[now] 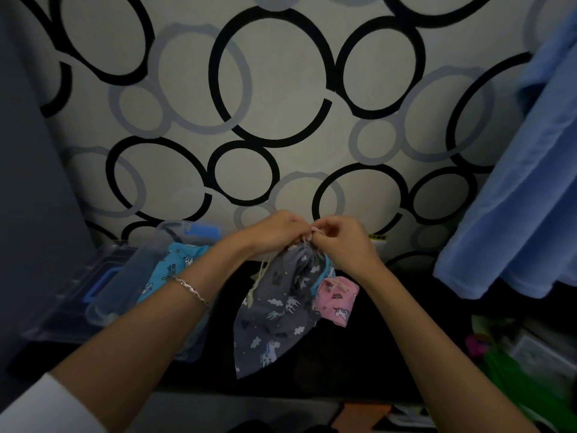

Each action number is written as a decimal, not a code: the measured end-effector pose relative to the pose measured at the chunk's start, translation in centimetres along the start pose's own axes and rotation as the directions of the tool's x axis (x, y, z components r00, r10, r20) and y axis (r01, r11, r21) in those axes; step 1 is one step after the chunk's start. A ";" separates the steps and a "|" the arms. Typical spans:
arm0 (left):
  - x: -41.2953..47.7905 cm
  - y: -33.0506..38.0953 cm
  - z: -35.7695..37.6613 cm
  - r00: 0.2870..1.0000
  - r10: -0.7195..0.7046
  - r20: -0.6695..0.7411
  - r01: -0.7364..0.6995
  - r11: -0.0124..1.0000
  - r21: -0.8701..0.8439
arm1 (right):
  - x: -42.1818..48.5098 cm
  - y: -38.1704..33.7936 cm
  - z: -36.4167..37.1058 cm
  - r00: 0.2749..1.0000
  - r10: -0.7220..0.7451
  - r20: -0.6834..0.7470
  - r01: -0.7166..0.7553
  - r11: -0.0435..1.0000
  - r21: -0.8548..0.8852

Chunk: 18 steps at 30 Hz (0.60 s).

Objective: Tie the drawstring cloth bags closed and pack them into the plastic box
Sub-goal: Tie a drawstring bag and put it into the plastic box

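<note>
In the head view, the grey bag (278,310) is of soft cloth printed with white unicorns and clouds, and its mouth is gathered into a narrow neck. The left hand (274,229) and the right hand (343,242) meet at this neck, almost touching each other. The fingers of both are curled and pinch the pale drawstring (316,230) between them, so neither hand is spread wide. The bag lies directly below the two hands. A loose cord end (256,281) falls along its left side, under the left wrist. The long axis of the bag runs from the hands down toward the person, leaning a little to the left. The neck points up to the hands and the flat bottom points to the person. A pink bag (335,298) lies just below the right hand, touching the grey one on its right edge. A blue bag (178,270) lies under the left forearm, at the clear plastic box (93,295), which stands left of the left hand. Whether this bag is inside the box cannot be told.
</note>
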State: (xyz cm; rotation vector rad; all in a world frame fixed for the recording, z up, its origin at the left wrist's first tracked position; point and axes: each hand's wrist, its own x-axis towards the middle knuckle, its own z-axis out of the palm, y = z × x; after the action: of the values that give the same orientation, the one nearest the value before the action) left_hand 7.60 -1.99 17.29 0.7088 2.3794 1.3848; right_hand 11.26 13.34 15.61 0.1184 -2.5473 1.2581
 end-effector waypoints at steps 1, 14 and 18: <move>0.0 -0.1 0.1 1.000 0.002 -0.001 -0.002 1.000 0.002 | -0.1 0.0 -0.1 0.999 -0.037 0.001 0.037 0.996 -0.076; -0.1 -0.5 0.7 0.992 0.106 -0.064 -0.106 0.994 -0.005 | -0.4 1.9 -0.6 0.979 0.133 0.153 -0.188 0.878 0.441; 0.0 -0.7 0.6 0.996 0.072 -0.060 -0.076 0.994 -0.079 | -0.4 1.8 -0.6 0.982 0.131 0.137 -0.183 0.838 0.514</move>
State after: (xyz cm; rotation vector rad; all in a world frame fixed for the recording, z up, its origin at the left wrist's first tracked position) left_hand 7.71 -1.92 16.38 0.7522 2.3461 1.5420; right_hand 11.45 14.90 14.48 0.0856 -2.2482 2.0393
